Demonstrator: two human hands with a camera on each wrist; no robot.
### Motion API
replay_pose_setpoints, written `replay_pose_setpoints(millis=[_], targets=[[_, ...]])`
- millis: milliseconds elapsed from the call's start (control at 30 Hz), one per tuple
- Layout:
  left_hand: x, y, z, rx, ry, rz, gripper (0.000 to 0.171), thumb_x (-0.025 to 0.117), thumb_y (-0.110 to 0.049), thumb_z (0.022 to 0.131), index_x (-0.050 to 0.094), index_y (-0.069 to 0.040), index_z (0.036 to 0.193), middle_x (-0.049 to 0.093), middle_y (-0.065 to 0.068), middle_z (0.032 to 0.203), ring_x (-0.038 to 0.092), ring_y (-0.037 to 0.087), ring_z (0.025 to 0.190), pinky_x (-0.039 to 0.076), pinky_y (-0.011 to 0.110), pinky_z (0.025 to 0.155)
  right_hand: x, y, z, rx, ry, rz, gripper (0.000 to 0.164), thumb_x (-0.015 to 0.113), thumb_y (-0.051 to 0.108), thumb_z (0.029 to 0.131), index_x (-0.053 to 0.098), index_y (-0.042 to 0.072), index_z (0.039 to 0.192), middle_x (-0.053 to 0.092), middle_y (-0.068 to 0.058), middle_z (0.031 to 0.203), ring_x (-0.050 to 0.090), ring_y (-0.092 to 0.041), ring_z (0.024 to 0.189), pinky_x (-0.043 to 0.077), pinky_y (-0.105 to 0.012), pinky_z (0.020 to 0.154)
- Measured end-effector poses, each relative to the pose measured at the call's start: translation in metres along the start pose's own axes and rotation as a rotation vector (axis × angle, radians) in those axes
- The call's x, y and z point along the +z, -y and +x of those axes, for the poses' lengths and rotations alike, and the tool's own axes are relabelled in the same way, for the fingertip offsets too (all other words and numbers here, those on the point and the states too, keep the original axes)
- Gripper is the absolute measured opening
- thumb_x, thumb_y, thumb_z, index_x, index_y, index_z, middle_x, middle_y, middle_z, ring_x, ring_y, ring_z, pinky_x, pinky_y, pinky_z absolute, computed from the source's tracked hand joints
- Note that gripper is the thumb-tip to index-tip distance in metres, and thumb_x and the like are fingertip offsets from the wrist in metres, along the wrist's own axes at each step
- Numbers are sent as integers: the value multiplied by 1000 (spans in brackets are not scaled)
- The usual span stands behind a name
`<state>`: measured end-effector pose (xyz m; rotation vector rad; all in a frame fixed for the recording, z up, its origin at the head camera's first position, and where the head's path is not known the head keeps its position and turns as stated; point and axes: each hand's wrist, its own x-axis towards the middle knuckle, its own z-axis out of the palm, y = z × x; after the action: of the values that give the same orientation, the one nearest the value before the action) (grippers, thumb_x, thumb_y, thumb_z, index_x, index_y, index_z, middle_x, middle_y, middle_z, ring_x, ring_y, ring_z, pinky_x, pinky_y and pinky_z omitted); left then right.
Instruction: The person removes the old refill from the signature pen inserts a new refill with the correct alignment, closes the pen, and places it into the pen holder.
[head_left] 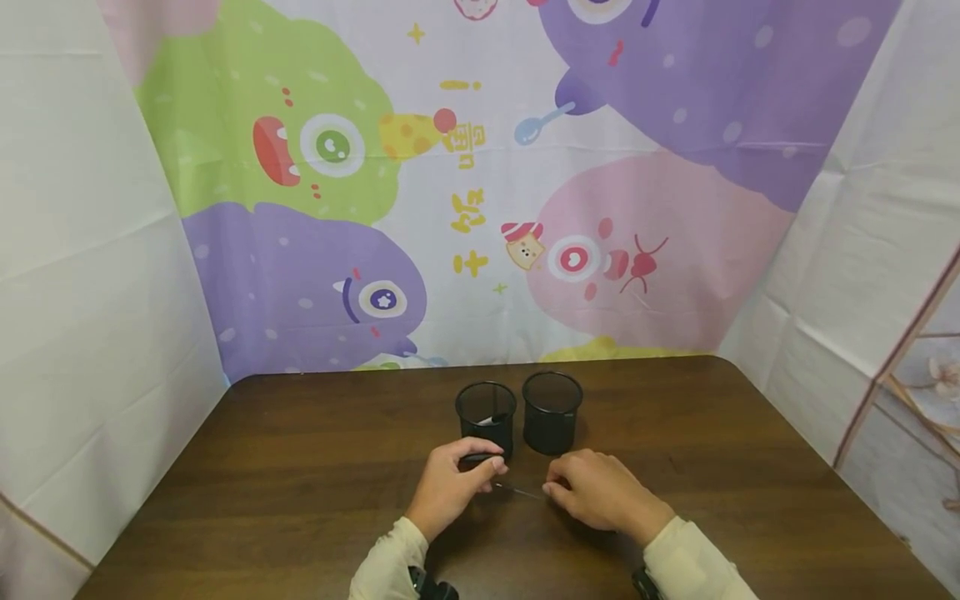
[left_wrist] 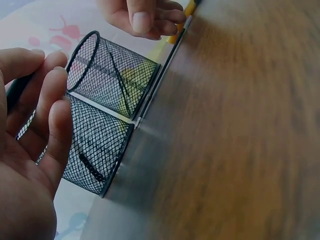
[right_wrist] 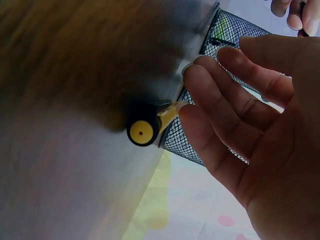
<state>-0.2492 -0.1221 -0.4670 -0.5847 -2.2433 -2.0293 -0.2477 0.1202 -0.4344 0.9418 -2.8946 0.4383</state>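
Observation:
My left hand (head_left: 456, 483) pinches a slim black pen-like stick (left_wrist: 19, 92) between thumb and fingers, just in front of the left mesh pen holder (head_left: 498, 432). A screwdriver with a thin metal shaft (head_left: 521, 492) lies on the table. Its yellow and black handle (right_wrist: 142, 131) is beside my right hand (head_left: 600, 490), which partly covers it in the head view. The right fingers are loosely bent, close to the handle; whether they touch it I cannot tell. Behind that hand stands the right mesh pen holder (head_left: 551, 429).
Both holders stand upright, side by side, on a brown wooden table (head_left: 337, 450). A small black and white item (head_left: 491, 420) is inside the left one. A cartoon-printed cloth (head_left: 465, 317) hangs along the back edge, and pale cloths (head_left: 97, 250) flank the sides.

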Motion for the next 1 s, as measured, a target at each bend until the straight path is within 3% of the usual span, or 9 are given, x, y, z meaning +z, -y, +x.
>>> replay_pose_setpoints(millis=[367,533,1000], targets=[[1,0,1,0,-4,-3,23,74,-17,93,72,0,108,75,7,90,70,41,88,60,31,66,1,-2,2,-4,-27,3,11,70,27,94,70,25,83,58,18,76,55,-2,68,48,-32,57],[0,2,1,6,0,1,29,74,-19,93,70,4,109,74,7,89,70,42,86,60,32,65,-3,-3,5,4,-38,10,11,69,28,95,70,25,85,57,19,75,52,0,65,47,-29,57],[0,2,1,-4,4,-6,29,75,-19,93,70,4,109,74,8,87,71,36,83,60,32,65,-34,-15,13,6,-144,-34,10,70,26,95,71,25,85,53,21,71,49,-1,62,43,-26,57]])
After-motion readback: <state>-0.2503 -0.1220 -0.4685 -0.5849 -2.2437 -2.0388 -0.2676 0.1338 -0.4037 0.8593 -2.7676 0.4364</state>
